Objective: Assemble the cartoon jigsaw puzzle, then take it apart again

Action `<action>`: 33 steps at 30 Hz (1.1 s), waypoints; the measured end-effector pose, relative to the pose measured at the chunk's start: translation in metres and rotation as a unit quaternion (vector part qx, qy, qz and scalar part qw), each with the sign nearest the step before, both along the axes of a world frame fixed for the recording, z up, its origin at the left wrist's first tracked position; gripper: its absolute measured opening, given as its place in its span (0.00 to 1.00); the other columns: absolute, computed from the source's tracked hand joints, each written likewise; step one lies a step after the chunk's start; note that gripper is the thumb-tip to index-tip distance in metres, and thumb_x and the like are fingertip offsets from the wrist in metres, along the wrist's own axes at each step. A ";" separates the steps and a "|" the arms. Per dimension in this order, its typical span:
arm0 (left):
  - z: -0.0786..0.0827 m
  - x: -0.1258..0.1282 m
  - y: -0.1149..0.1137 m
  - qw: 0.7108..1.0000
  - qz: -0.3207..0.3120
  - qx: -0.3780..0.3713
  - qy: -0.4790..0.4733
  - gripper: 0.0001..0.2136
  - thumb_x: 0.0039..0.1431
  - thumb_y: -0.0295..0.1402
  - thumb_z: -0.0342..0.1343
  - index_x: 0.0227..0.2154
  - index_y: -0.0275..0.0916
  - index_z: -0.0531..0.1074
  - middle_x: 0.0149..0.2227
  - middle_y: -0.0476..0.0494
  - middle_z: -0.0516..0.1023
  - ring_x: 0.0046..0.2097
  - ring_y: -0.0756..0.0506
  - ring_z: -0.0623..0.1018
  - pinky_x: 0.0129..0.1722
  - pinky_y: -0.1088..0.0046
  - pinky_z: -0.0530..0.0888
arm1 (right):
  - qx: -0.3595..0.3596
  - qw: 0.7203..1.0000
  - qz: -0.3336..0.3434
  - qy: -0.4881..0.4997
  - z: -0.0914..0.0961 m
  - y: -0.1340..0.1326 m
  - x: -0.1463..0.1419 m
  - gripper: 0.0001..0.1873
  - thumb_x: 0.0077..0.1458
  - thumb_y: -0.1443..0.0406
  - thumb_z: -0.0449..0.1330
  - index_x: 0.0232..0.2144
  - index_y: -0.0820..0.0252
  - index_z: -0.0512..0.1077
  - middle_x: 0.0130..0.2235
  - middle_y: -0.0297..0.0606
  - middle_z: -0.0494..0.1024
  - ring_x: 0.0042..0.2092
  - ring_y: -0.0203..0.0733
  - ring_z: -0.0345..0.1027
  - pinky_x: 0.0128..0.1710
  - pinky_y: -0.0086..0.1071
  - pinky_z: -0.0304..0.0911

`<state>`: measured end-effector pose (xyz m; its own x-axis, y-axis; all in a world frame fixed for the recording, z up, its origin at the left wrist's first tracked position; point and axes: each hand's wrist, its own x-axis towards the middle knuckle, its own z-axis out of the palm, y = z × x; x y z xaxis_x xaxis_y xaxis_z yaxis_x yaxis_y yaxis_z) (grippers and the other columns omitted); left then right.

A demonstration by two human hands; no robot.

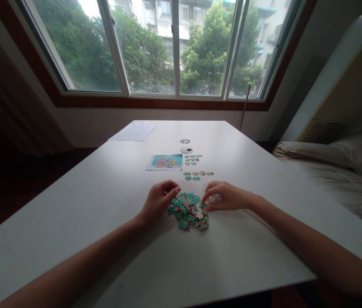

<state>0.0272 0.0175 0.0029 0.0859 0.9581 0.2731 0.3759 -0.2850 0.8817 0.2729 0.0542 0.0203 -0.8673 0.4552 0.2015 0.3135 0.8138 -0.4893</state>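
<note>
A heap of small jigsaw puzzle pieces [185,210], mostly teal with some pink, yellow and bare-backed ones, lies on the white table [104,222]. At the heap's upper left edge rests my left hand [160,199], its fingers curled in towards the thumb; whether anything is between them is hidden. My right hand [224,196] reaches in from the right, thumb and index finger pinched at a teal puzzle piece [202,205] on the heap's edge. Beyond the hands, several puzzle pieces [196,174] lie in short rows, and a further group of pieces [192,159] sits behind them.
Left of the rows lies a picture sheet [166,161] with colourful cartoon figures. Two small round items [186,150] [185,141] are further back. A white paper [132,131] lies at the far left corner. A pale sofa [334,171] stands at the right, the window [176,51] ahead.
</note>
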 end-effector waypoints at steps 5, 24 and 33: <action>0.000 0.000 0.000 1.000 -0.005 0.001 0.004 0.11 0.50 0.39 0.53 0.24 0.35 0.70 0.22 0.50 0.69 0.25 0.51 0.67 0.26 0.76 0.64 | -0.047 0.999 0.002 0.017 -0.001 -0.001 0.000 0.09 0.49 0.61 0.62 0.31 0.60 0.75 0.33 0.37 0.74 0.33 0.33 0.66 0.33 0.26 0.62; 0.010 0.013 -0.019 0.997 -0.073 -0.041 0.004 0.13 0.52 0.41 0.55 0.24 0.33 0.75 0.23 0.45 0.75 0.26 0.49 0.70 0.25 0.77 0.66 | 0.430 0.895 -0.021 0.114 0.005 -0.027 -0.035 0.08 0.59 0.67 0.52 0.31 0.58 0.70 0.26 0.33 0.72 0.29 0.35 0.60 0.32 0.32 0.53; 0.009 0.011 -0.017 0.997 -0.067 -0.033 -0.021 0.12 0.51 0.40 0.55 0.25 0.34 0.73 0.22 0.48 0.72 0.24 0.51 0.68 0.24 0.77 0.65 | 0.147 0.957 -0.163 0.189 -0.003 -0.027 -0.038 0.10 0.54 0.59 0.57 0.31 0.59 0.71 0.26 0.34 0.72 0.29 0.34 0.63 0.32 0.30 0.59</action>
<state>0.0386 0.0010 0.0117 0.2034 0.9549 0.2162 0.3012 -0.2712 0.9142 0.2347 0.0274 0.0175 -0.5294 0.5638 0.6340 0.4197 0.8235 -0.3818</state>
